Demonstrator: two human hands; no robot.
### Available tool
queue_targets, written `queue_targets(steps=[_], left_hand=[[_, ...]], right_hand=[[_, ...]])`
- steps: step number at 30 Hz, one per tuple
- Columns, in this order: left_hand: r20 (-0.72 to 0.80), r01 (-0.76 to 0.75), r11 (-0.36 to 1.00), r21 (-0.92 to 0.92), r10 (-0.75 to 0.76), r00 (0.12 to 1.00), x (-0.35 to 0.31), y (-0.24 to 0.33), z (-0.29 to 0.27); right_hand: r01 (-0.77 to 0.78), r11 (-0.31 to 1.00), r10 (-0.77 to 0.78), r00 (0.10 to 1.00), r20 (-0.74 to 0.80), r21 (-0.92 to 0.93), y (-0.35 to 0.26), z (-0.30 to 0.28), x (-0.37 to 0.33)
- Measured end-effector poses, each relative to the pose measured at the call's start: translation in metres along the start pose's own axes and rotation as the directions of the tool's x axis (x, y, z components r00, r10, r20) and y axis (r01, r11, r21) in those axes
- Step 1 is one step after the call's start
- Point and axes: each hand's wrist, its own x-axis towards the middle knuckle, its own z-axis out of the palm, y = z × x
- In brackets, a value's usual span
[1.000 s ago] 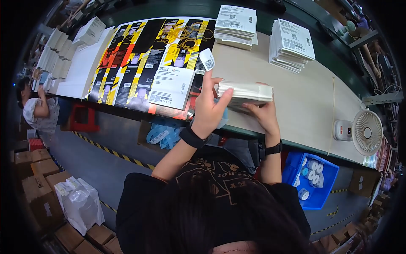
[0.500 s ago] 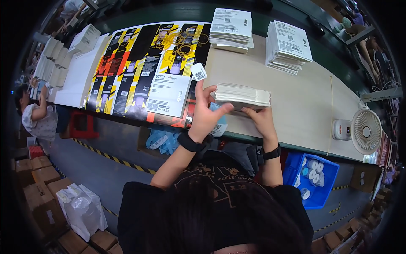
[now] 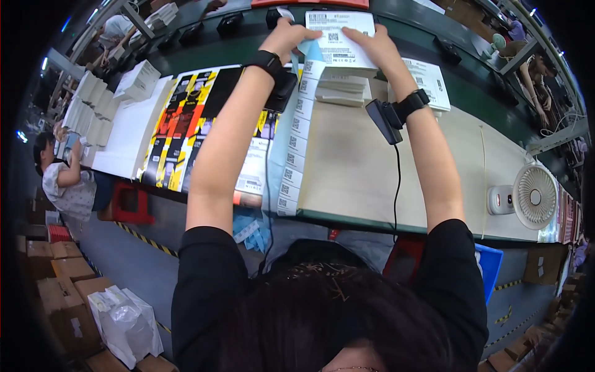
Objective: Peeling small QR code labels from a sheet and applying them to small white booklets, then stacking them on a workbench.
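Observation:
Both of my arms reach to the far side of the table. My left hand (image 3: 290, 38) and my right hand (image 3: 377, 47) grip a bundle of flat white printed cartons (image 3: 338, 48) by its two sides, above or on the far middle stack (image 3: 341, 93). A small white label (image 3: 285, 13) shows at a fingertip of my left hand. From that hand a light-blue strip of white labels (image 3: 299, 130) hangs down across the table to its near edge. On the left, partly behind my left forearm, lies another white printed carton piece (image 3: 254, 167).
A second white stack (image 3: 427, 80) stands to the right. Black-and-yellow printed sheets (image 3: 180, 124) cover the left part of the table. A white fan (image 3: 535, 195) stands at the right end, a blue bin (image 3: 489, 270) below. A co-worker (image 3: 68, 170) is at the far left.
My hands have carried the carton bundle from the near table edge to the far middle stack and turned its printed face up. The label strip now trails from my left hand over the table.

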Motion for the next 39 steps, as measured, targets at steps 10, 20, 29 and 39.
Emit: queue_targets(steps=[10, 20, 29, 39], left_hand=[[0.019, 0.29, 0.956, 0.052, -0.292, 0.956, 0.029, -0.04, 0.028], [0.026, 0.331, 0.938, -0.104, -0.33, 0.943, 0.014, -0.064, 0.038], [-0.068, 0.256, 0.949, -0.183, -0.272, 0.96, -0.011, -0.047, 0.029], [0.172, -0.112, 0.987, -0.117, 0.131, 0.976, -0.191, 0.06, -0.073]], right_hand=[[-0.295, 0.888, 0.324, 0.946, 0.024, -0.354, 0.047, 0.028, 0.016], [-0.223, 0.934, 0.216, 0.975, -0.058, -0.28, 0.087, 0.04, 0.01], [-0.109, 0.985, 0.097, 0.991, -0.094, -0.137, 0.084, 0.041, 0.011], [0.507, 0.814, -0.571, 0.786, -0.235, -0.283, 0.002, 0.018, -0.084]])
